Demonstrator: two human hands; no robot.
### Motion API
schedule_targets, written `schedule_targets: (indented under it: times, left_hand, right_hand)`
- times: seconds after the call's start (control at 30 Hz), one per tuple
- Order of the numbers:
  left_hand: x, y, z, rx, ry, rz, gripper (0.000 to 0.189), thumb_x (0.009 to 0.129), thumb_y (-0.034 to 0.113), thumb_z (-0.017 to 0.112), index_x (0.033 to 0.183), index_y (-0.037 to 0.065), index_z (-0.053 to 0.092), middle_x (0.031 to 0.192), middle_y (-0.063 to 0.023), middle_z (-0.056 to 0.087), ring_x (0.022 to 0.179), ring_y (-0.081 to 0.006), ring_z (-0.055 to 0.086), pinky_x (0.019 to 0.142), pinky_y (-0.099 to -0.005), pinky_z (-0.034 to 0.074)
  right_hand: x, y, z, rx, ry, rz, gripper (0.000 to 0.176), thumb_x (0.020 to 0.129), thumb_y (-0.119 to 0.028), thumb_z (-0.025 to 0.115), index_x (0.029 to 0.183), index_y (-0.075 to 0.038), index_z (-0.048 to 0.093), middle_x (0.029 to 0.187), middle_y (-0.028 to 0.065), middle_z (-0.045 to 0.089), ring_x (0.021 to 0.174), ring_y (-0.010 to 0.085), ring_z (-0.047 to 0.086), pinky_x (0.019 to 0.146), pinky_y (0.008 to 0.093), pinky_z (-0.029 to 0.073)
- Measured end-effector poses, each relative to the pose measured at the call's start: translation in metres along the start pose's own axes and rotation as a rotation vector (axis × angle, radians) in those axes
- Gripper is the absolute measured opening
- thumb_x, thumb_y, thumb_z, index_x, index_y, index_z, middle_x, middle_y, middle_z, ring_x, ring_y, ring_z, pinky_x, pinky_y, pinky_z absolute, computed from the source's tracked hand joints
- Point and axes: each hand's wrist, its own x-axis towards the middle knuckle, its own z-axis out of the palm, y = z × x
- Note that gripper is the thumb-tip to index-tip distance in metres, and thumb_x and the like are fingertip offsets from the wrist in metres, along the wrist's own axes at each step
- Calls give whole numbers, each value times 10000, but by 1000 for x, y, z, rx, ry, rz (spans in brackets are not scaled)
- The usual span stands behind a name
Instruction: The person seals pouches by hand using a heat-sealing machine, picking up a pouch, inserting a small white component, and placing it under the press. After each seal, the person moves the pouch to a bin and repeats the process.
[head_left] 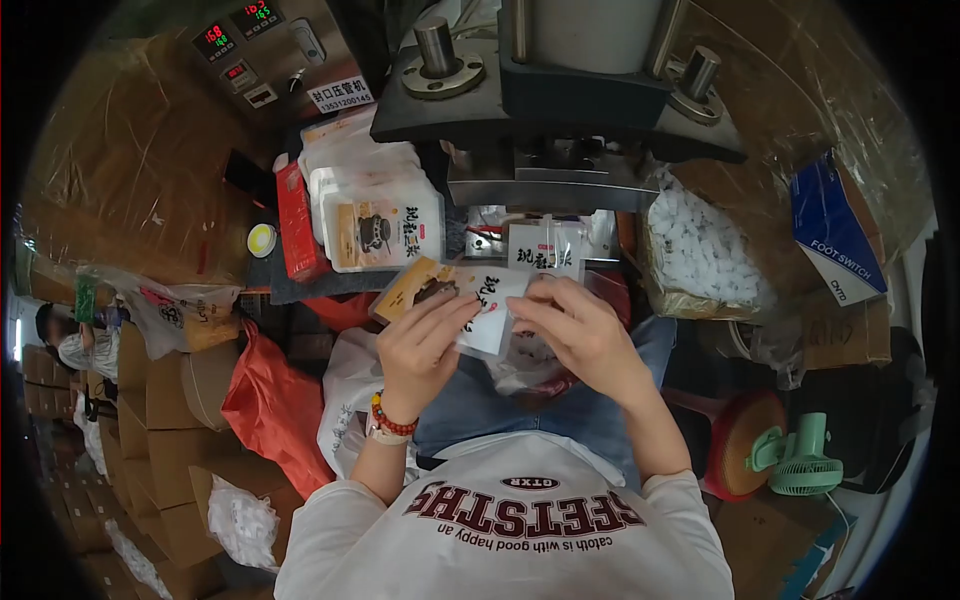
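My left hand (418, 352), with a beaded bracelet at its wrist, holds a printed pouch (483, 318) over my lap, its fingers lying across the front. At the pouch's right edge, my right hand (580, 330) has thumb and fingertips pinched together. The pouch has an orange-brown printed part on the left and a white part with black characters. Just behind it, another printed pouch (545, 247) lies on the metal plate of the press. A pile of similar pouches (385, 232) rests to the left.
The press (550, 180) stands ahead, with a control box (285, 60) at back left. A carton of small white pieces (705, 245) sits right, near a blue foot-switch box (835, 230). A red box (300, 222) is beside the pile. A green fan (808, 468) stands lower right.
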Motion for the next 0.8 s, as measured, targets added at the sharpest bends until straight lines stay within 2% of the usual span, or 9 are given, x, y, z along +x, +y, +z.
schedule_targets:
  times: [0.13,0.2,0.23,0.33,0.43,0.5,0.6,0.73,0.8]
  left_hand:
    - [6,14,1,-83,-177,94,342,664,-27,666,992,58,709,956,-89,702,801,-260,678,668,-313,543]
    - [-1,12,26,-403,-292,-202,160,800,55,692,956,26,711,872,-84,716,689,-201,675,604,-289,521]
    - [-5,7,44,-407,-296,-199,160,800,55,692,956,26,711,872,-84,716,689,-201,675,604,-289,521]
    - [0,-7,88,-944,-423,-878,234,927,198,648,897,-28,696,848,-36,697,723,-61,638,585,-252,507]
    - [27,-6,97,-1370,-269,-1017,237,912,203,667,922,-32,685,868,-59,699,728,-82,652,617,-243,525]
    - [36,-20,109,-1354,-277,-1037,244,903,202,676,956,-37,675,891,-67,697,741,-99,661,655,-248,543]
    - [41,-28,116,-1456,-270,-1088,252,897,216,684,961,-27,671,907,-78,698,746,-108,664,670,-247,537]
    - [38,-28,107,-1289,-248,-1056,284,894,237,691,983,-32,670,916,-66,697,788,-106,661,717,-248,529]
    - [35,-42,86,-588,-98,-737,421,869,254,705,1152,-35,591,1128,-112,635,953,-178,636,778,-291,518]
  right_hand:
    - [3,-11,-25,-390,-193,-188,399,746,-84,716,1135,-46,638,1034,85,616,916,279,595,769,344,495]
    - [4,-6,-30,-476,-193,-230,429,737,-124,724,1148,-46,630,1059,85,616,968,297,582,820,361,484]
    - [6,-2,-32,-453,-104,-143,447,726,-151,736,1146,-41,629,1086,89,616,1008,308,567,854,375,468]
    - [3,8,-55,-412,138,1,430,741,-138,739,1137,-22,620,1088,117,628,1016,324,568,876,398,450]
    - [-7,20,-87,-432,296,157,371,783,-97,718,1128,-2,620,1056,154,646,984,337,591,875,382,459]
    - [-6,45,-96,-685,385,417,295,820,-86,673,1093,15,621,1052,161,636,974,348,593,850,385,468]
    - [-26,119,-75,-942,289,451,233,845,-77,632,1061,10,623,1021,163,619,944,368,586,832,408,470]
    - [-40,123,-75,-774,189,621,266,839,-108,641,1083,-4,622,1063,161,586,942,346,578,839,436,473]
    - [-40,126,-78,-844,274,448,212,832,-43,632,1037,12,624,966,170,593,853,339,590,775,394,485]
